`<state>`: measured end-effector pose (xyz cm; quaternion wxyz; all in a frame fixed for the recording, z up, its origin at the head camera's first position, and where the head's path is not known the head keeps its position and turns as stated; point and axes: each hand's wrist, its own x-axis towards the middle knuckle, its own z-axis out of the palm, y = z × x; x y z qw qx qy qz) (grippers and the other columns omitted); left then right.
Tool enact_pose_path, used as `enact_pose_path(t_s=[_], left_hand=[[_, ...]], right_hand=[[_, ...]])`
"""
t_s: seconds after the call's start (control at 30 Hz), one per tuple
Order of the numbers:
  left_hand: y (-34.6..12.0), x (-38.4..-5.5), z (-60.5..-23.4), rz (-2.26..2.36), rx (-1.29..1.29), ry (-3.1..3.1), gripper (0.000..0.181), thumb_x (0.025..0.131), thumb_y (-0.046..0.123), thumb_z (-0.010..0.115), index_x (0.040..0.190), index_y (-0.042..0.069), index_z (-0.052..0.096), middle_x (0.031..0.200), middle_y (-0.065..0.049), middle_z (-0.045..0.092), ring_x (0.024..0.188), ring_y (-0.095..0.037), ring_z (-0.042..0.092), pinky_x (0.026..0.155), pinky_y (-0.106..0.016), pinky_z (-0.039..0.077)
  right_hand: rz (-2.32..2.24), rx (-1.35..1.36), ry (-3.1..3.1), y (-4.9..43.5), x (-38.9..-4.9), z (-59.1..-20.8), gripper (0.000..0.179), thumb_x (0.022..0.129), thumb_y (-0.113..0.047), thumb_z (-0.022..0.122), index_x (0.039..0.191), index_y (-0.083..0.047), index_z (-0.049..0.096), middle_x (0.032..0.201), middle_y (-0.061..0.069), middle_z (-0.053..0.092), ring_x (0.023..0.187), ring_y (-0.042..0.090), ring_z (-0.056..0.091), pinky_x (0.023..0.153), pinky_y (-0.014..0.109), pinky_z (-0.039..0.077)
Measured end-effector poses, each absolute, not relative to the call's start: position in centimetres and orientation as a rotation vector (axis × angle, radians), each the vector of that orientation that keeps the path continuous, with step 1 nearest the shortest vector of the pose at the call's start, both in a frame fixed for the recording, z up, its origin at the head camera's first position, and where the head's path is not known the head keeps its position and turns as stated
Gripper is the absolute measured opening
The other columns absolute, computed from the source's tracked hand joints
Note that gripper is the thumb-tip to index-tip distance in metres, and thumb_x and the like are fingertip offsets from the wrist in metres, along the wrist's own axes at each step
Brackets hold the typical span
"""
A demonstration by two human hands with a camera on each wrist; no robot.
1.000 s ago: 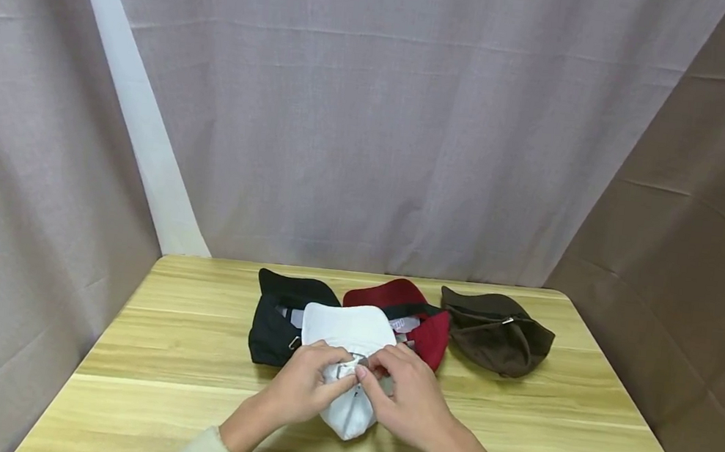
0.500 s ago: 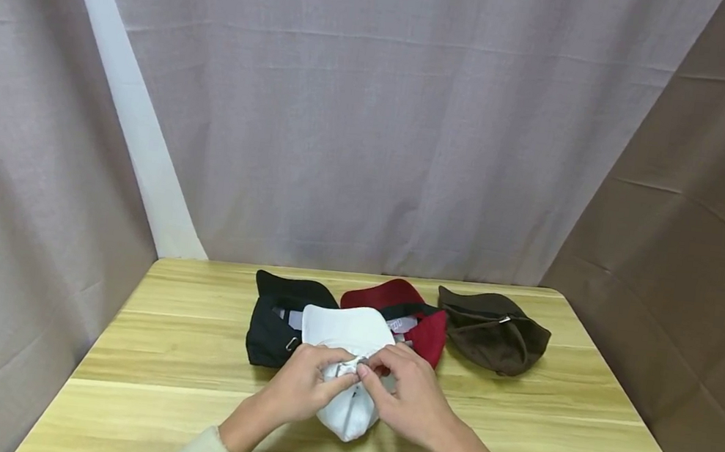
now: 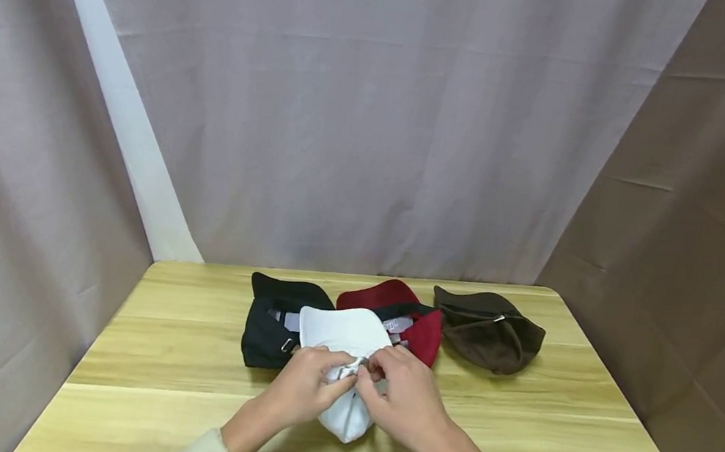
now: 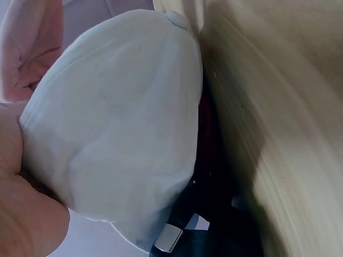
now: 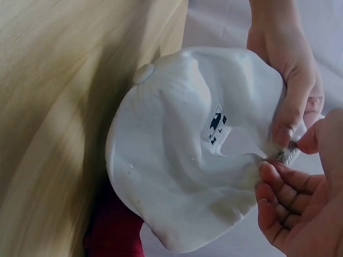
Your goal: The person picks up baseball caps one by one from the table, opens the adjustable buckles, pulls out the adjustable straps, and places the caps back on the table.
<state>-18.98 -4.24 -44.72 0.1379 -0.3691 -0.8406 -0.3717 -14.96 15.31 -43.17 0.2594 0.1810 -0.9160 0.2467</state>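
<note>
A white baseball cap (image 3: 346, 330) is held above the table in the head view, brim away from me and crown hanging down. My left hand (image 3: 304, 383) pinches the cap's back edge beside the strap opening. The right hand (image 3: 409, 402) pinches the adjustment strap between thumb and fingers. In the right wrist view, a small metal buckle (image 5: 280, 155) shows between both hands' fingertips, and dark embroidery (image 5: 217, 125) sits above the opening. The left wrist view shows mostly the white crown (image 4: 118, 118); the strap is hidden there.
Behind the white cap lie a black cap (image 3: 267, 337) on the left and a red cap (image 3: 425, 338), partly covered. To the right rests a dark brown cap (image 3: 487, 335). All are on the wooden table (image 3: 545, 444), with grey curtains (image 3: 371, 146) behind.
The right fingers have shifted slightly at the strap, with the thumb a little lower. Both hands keep their grip on the white cap. The head view has drifted slightly.
</note>
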Motion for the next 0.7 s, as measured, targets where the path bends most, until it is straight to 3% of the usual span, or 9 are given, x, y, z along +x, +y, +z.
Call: enact_pose_path(t_s=[0.2, 0.43, 0.7], left_hand=[[-4.14, -18.96, -44.66, -1.094, -1.065, -2.432, 0.003, 0.093, 0.015, 0.079, 0.096, 0.014, 0.080, 0.082, 0.000, 0.078, 0.068, 0.000, 0.049, 0.061, -0.015, 0.039], [-4.21, -19.00, -44.44, -1.161, -1.099, -2.462, 0.005, 0.097, 0.019, 0.076, 0.094, 0.016, 0.079, 0.079, 0.003, 0.075, 0.070, 0.001, 0.048, 0.062, -0.014, 0.040], [-4.21, -19.18, -44.40, -1.197, -1.101, -2.478, 0.007, 0.099, 0.020, 0.075, 0.095, 0.015, 0.079, 0.081, 0.001, 0.075, 0.071, 0.002, 0.049, 0.062, -0.015, 0.042]], right_hand=[[0.659, 0.477, -2.445, 14.91, -15.11, -43.56, 0.024, 0.083, -0.017, 0.076, 0.071, -0.022, 0.056, 0.069, -0.008, 0.054, 0.072, 0.001, 0.042, 0.066, 0.019, 0.041], [0.628, 0.466, -2.439, 14.72, -15.02, -43.79, 0.016, 0.084, -0.015, 0.075, 0.075, -0.019, 0.062, 0.071, -0.013, 0.053, 0.073, 0.002, 0.045, 0.064, 0.017, 0.041], [0.489, 0.518, -2.389, 14.66, -15.18, -43.80, 0.013, 0.084, -0.013, 0.072, 0.076, -0.015, 0.062, 0.071, -0.009, 0.054, 0.070, 0.007, 0.048, 0.063, 0.021, 0.043]])
